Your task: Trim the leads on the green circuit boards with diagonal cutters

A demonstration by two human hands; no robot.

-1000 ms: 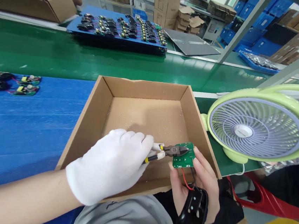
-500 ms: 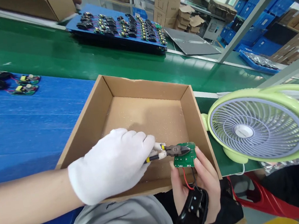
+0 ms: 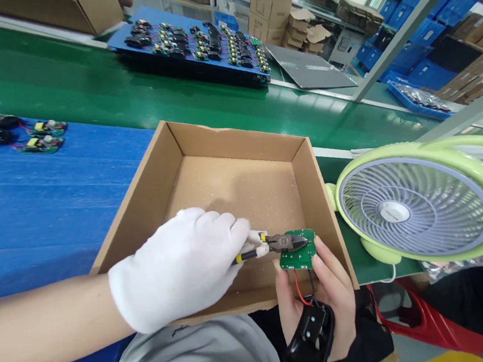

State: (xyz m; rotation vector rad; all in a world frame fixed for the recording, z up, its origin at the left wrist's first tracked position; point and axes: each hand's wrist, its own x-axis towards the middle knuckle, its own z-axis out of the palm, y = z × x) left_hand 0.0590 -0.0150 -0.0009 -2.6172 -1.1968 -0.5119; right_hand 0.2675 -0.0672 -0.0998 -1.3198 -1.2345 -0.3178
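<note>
My left hand [image 3: 177, 267], in a white glove, is closed round a small pair of cutters [image 3: 281, 242] with yellow-and-white handles. The jaws rest on the top face of a small green circuit board [image 3: 299, 259]. My bare right hand [image 3: 337, 291] pinches that board from below and cradles a black plastic housing [image 3: 310, 336] in the palm. Red and black wires join the board to the housing. Both hands work over the near right corner of an open cardboard box [image 3: 237, 133], whose floor is sprinkled with tiny clippings.
A light green desk fan [image 3: 414, 204] stands just right of the box. Several small boards [image 3: 43, 136] lie on the blue mat [image 3: 34, 206] at the left. Beyond the green conveyor belt [image 3: 87, 87], a blue tray [image 3: 194, 40] carries several boards. Cartons and blue crates stand at the back.
Hardly anything differs. The board and the cutter jaws have shifted a few pixels; both hands keep their hold.
</note>
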